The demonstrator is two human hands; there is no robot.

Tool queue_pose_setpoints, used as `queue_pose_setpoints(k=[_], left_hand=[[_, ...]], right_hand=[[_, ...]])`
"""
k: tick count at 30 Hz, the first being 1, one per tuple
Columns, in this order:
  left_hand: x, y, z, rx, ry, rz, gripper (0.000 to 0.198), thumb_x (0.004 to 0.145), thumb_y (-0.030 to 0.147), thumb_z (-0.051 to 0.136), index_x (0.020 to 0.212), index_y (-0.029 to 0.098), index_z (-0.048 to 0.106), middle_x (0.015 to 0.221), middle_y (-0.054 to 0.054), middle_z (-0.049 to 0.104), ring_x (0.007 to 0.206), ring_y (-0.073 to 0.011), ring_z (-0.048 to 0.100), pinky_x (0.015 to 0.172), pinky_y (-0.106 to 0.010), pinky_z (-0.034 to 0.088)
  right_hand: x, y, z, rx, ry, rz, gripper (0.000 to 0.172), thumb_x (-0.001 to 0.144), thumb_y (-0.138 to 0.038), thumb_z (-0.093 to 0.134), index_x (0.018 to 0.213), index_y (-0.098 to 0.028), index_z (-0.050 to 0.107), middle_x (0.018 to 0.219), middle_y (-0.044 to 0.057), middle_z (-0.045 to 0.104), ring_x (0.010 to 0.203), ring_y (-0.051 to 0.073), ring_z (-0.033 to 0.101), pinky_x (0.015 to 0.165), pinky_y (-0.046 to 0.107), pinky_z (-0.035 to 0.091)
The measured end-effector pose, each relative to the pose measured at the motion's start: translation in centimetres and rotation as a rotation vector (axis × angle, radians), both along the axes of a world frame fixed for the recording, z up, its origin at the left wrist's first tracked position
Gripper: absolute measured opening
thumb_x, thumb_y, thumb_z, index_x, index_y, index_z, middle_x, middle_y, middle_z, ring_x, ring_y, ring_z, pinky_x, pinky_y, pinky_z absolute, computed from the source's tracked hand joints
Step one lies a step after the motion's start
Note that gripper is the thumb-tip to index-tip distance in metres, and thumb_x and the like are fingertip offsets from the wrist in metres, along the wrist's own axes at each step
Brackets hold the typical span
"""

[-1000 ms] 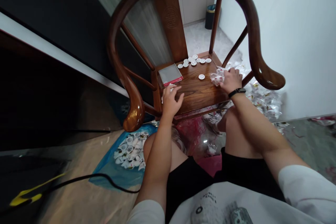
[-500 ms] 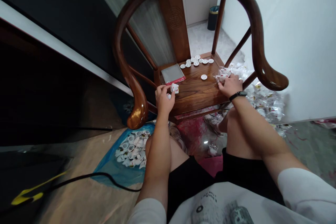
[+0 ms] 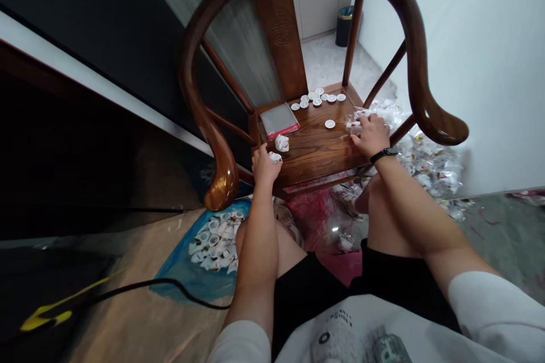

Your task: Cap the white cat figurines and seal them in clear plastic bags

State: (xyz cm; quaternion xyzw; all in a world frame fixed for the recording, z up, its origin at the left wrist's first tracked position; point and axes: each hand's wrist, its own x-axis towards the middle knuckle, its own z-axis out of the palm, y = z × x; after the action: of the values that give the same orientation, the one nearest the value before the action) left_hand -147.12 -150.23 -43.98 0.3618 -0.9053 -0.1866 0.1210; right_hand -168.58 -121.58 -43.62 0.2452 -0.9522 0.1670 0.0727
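I can't fully see the white-and-red piece (image 3: pixel 275 157) at the left hand (image 3: pixel 264 167); the right hand (image 3: pixel 371 136) hides most of the clear plastic bundle (image 3: pixel 353 126); the shirt print (image 3: pixel 340 343) runs off the bottom edge.

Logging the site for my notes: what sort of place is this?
Probably an indoor corridor used as a makeshift workspace: a dark wooden horseshoe-back armchair serves as the worktable, and small white cup-shaped pieces lie heaped on a blue plastic floor sheet.

On the seat of the armchair (image 3: pixel 317 150), small discs (image 3: pixel 315 99) lie along the back, a flat packet (image 3: pixel 279 121) to their left – one lone disc (image 3: pixel 329 123) before them, a wrapped cup (image 3: pixel 281 143) before the packet. Plastic wrappers (image 3: pixel 430 164) heap right of the chair; a bag of cups (image 3: pixel 213 244) lies left of my knees.
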Motion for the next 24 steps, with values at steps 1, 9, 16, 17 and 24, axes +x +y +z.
queue_pose_setpoints(k=[1,9,16,17,24], left_hand=[[-0.1,0.0,-0.1,0.003,-0.014,-0.002,0.081,0.082,0.028,0.081,0.154,0.024,0.045,0.153,-0.019,0.053,0.143,-0.0397,0.053,0.117,-0.053,0.046],[-0.8,0.0,-0.6,0.006,-0.092,-0.006,0.057,0.089,0.022,0.071,0.145,0.025,0.057,0.145,-0.017,0.061,0.137,-0.0367,0.059,0.111,-0.050,0.049],[-1.2,0.5,0.1,0.062,0.193,0.027,0.030,0.087,0.046,0.078,0.109,0.026,0.072,0.111,-0.008,0.077,0.110,-0.0291,0.071,0.098,-0.041,0.055],[-1.3,0.4,0.1,0.104,0.312,0.038,0.034,0.087,0.051,0.077,0.107,0.025,0.071,0.106,-0.008,0.078,0.105,-0.0269,0.072,0.095,-0.038,0.057],[-2.2,-0.3,0.1,0.697,1.016,-0.033,0.051,0.087,0.055,0.079,0.124,0.030,0.053,0.128,-0.007,0.072,0.113,-0.0196,0.075,0.092,-0.034,0.063]], right_hand=[[-0.1,0.1,0.0,0.010,-0.005,0.008,0.054,0.095,-0.042,0.066,0.142,-0.018,0.058,0.137,0.023,0.053,0.127,0.044,0.047,0.103,0.061,0.045],[1.4,-0.3,0.6,-0.137,0.086,0.057,0.049,0.096,-0.041,0.060,0.139,-0.017,0.058,0.136,0.023,0.054,0.126,0.043,0.049,0.102,0.058,0.045],[2.3,-3.2,-0.7,-0.096,-0.045,0.472,0.033,0.098,-0.039,0.059,0.120,-0.017,0.069,0.126,0.018,0.061,0.120,0.035,0.056,0.106,0.049,0.046],[1.9,-3.8,-1.2,-0.060,-0.081,0.518,0.032,0.098,-0.038,0.059,0.119,-0.017,0.070,0.126,0.018,0.062,0.120,0.035,0.057,0.106,0.048,0.047],[-1.4,-8.5,-4.6,0.100,-0.182,0.366,0.081,0.099,-0.046,0.061,0.165,-0.005,0.035,0.167,0.031,0.038,0.150,0.042,0.042,0.120,0.054,0.038]])
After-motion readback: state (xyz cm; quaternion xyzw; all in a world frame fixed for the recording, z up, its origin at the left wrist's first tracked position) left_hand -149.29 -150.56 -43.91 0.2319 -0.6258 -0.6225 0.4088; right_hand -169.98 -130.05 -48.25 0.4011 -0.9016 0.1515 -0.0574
